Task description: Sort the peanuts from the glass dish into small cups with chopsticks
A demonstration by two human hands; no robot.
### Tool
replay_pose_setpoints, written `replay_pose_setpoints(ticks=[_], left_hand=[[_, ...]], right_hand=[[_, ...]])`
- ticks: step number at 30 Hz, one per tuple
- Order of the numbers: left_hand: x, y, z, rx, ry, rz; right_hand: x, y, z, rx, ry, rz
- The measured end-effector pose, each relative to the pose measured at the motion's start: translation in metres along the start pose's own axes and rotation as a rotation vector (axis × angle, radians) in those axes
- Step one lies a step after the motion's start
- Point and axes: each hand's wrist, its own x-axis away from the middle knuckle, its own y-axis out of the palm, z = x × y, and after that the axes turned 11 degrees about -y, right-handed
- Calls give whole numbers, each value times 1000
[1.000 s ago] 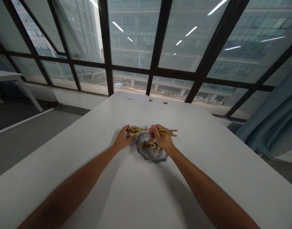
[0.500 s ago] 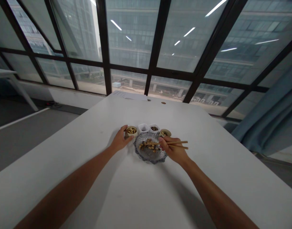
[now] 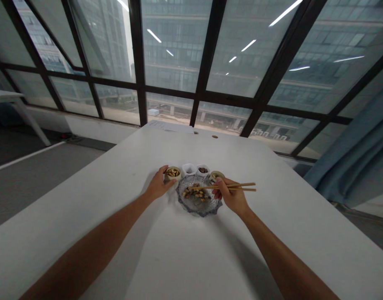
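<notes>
My left hand [image 3: 159,183] is closed around the side of a small cream bowl [image 3: 173,178] that holds pale nuts. In my right hand [image 3: 230,194] is a pair of wooden chopsticks [image 3: 241,186], their tips over the mixed nuts and seeds [image 3: 196,193] in a scalloped clear glass dish [image 3: 200,212]. Behind the dish stand two small white cups: the left cup [image 3: 188,169] looks nearly bare inside, and the right cup [image 3: 203,170] contains dark seeds. Another small cream bowl [image 3: 217,175] sits at the right, partly hidden by my right hand.
All of this rests on a wide white table [image 3: 166,258]. Paper sheets [image 3: 171,126] lie at its far edge, near two round holes in the tabletop. Beyond are large dark-framed windows, and a blue curtain [image 3: 351,154] hangs at the right.
My right hand has shifted slightly to the right with the chopsticks, whose tips stay over the nuts. The left hand remains on the cream bowl.
</notes>
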Motion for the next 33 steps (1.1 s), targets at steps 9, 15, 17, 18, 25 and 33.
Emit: replay_pose_setpoints(ticks=[9, 15, 17, 18, 25, 33], left_hand=[[-1, -1, 0, 5, 5, 3], [-1, 0, -1, 15, 4, 5], [-1, -1, -1, 16, -3, 2], [0, -2, 0, 14, -6, 1], [0, -2, 1, 25, -11, -4], [0, -2, 0, 19, -13, 2]], right_hand=[[1, -26, 18, -285, 180, 340], [14, -39, 3, 30, -143, 397], [13, -44, 0, 42, -148, 426], [12, -46, -1, 44, -142, 442], [6, -57, 0, 154, -105, 512], [10, -55, -10, 261, -98, 302]])
